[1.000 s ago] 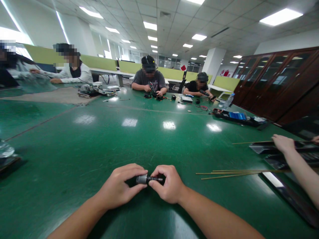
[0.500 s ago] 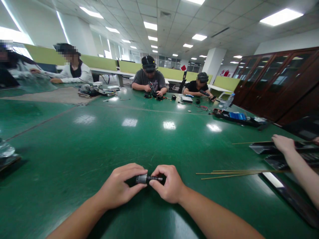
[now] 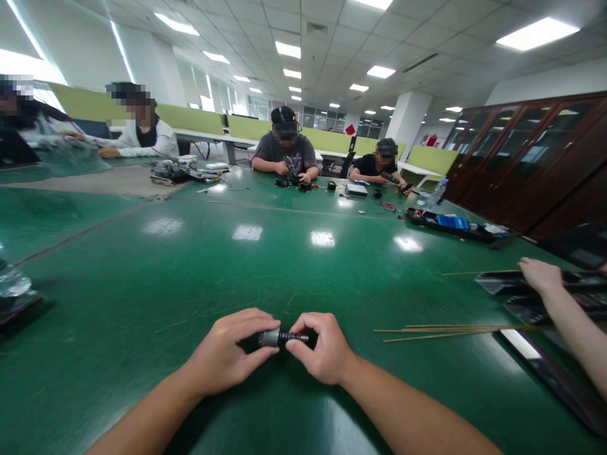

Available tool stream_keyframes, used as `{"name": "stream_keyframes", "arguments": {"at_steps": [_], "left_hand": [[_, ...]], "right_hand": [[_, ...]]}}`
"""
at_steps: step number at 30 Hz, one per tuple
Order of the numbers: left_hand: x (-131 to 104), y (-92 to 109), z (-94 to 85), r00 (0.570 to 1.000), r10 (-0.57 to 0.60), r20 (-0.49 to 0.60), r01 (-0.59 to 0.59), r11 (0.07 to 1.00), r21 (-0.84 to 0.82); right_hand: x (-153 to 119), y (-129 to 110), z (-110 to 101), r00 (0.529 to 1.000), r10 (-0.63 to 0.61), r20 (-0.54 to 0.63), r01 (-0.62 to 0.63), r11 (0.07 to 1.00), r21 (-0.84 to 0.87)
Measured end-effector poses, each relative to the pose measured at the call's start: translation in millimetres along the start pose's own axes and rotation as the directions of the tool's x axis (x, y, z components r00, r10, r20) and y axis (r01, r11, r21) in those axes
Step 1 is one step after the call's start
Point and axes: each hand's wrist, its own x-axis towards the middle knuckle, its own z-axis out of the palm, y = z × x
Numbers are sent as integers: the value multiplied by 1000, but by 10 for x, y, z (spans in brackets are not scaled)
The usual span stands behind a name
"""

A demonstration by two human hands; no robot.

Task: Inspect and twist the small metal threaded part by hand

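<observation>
A small dark cylindrical part (image 3: 269,338) with a thin ridged shaft (image 3: 296,337) lies sideways between my hands, low in the middle of the head view. My left hand (image 3: 232,354) grips the thick grey body between thumb and fingers. The thumb and index finger of my right hand (image 3: 325,347) pinch the shaft close to where it meets the body. The shaft's tip points right, inside the curl of my right hand. Beneath both hands is the green table (image 3: 213,265).
Thin brass-coloured rods (image 3: 427,329) and a black tray-like piece (image 3: 554,373) lie at right, near another person's hand (image 3: 540,275). Clear plastic (image 3: 14,281) sits at the left edge. People work across the table; a bottle (image 3: 435,193) stands far right.
</observation>
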Motion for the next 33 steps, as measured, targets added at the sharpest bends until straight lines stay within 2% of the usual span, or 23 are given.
{"name": "stream_keyframes", "arguments": {"at_steps": [33], "left_hand": [[-22,-54,-11,998,31,-47,-29,998,48]], "right_hand": [[17,7,-28,1000,20,-2,-20,999,45]]}}
